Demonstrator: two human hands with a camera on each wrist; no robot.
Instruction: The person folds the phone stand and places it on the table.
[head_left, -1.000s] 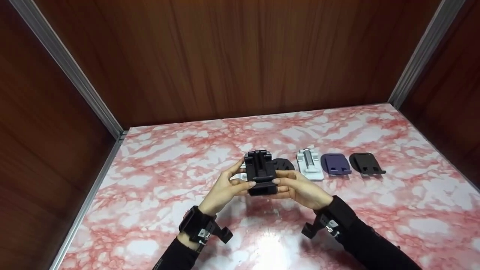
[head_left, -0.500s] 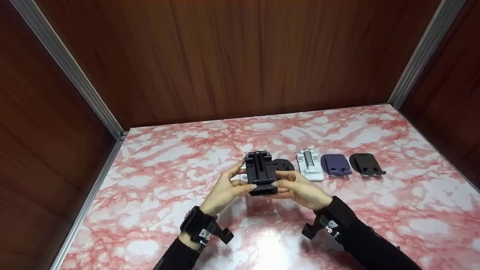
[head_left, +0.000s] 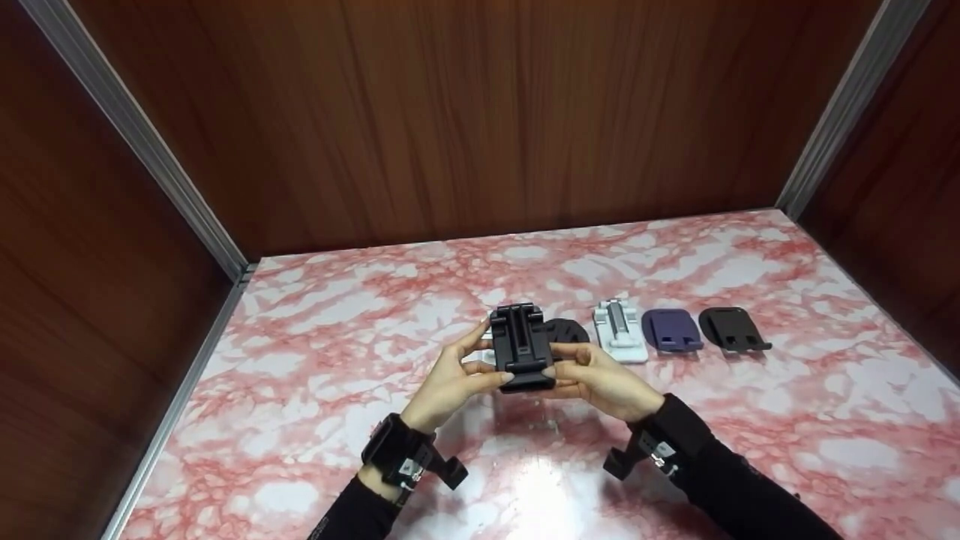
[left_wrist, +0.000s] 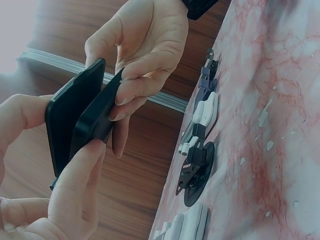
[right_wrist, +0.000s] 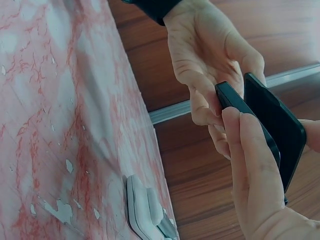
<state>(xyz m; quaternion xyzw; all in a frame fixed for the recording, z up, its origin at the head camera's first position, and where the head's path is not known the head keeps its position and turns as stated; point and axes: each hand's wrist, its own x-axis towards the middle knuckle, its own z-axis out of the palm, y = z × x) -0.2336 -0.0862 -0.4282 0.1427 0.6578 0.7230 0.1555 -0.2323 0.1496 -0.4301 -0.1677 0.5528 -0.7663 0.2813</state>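
A black folding phone stand (head_left: 520,341) is held up above the table between both hands. My left hand (head_left: 448,379) grips its left side, thumb on the lower front and fingers behind. From the right, my right hand (head_left: 604,381) pinches the same lower end with its thumb in front. In the left wrist view the stand (left_wrist: 85,110) shows as two flat plates with a narrow gap between them. Seen from the right wrist, its plates (right_wrist: 275,125) stand apart at a slight angle, fingers on both outer faces.
Right of the hands, a white phone stand (head_left: 620,331), a purple stand (head_left: 673,329) and a dark brown stand (head_left: 733,328) lie in a row. A round black stand (head_left: 566,330) sits partly behind the held one. Another white stand (left_wrist: 187,225) is mostly hidden. Wooden panels (head_left: 480,120) enclose the table.
The lower front plate of the black phone stand has tilted slightly under the thumbs, and the thumbs have shifted a little downward. Both hands otherwise stay in place.
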